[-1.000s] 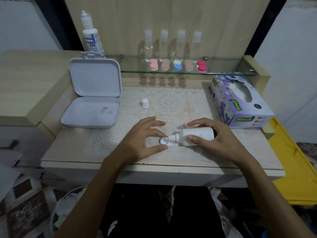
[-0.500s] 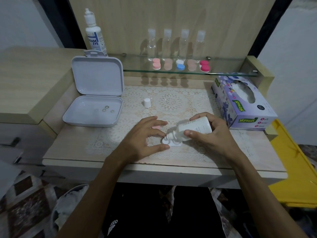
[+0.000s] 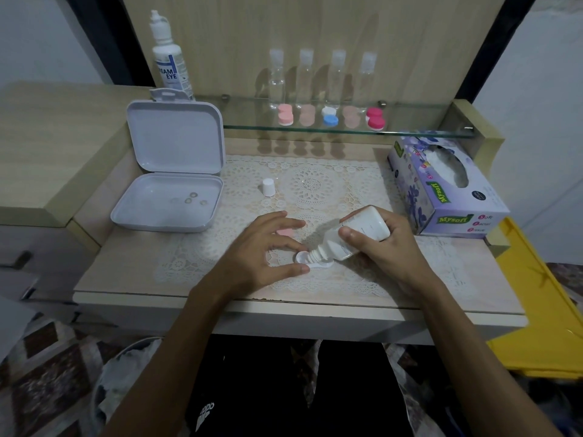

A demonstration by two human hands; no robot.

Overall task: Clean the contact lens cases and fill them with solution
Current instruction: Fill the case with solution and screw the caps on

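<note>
**Solution bottle tipped over the open lens case**

I see the counter (image 3: 126, 263) with a lace mat (image 3: 315, 184) over its middle. At the left edge sits an open white box (image 3: 170, 197), lid up, small rings lying in its tray. The tissue box (image 3: 441, 184) stands at the right edge. Along the back edge, a glass shelf (image 3: 410, 129) carries four clear bottles (image 3: 321, 77) and a row of closed lens cases (image 3: 331, 116); a tall solution bottle (image 3: 170, 64) stands at its left end.

My right hand (image 3: 394, 247) grips the small white bottle (image 3: 359, 234), fingers and thumb curled round it, nozzle tilted down to the white lens case (image 3: 310, 260) near the front edge. My left hand (image 3: 258, 250) steadies that case, thumb and forefinger touching its left well, other fingers spread. A pink cap (image 3: 285, 231) peeks behind that hand. The bottle's white cap (image 3: 268, 187) stands mid-mat.
</note>
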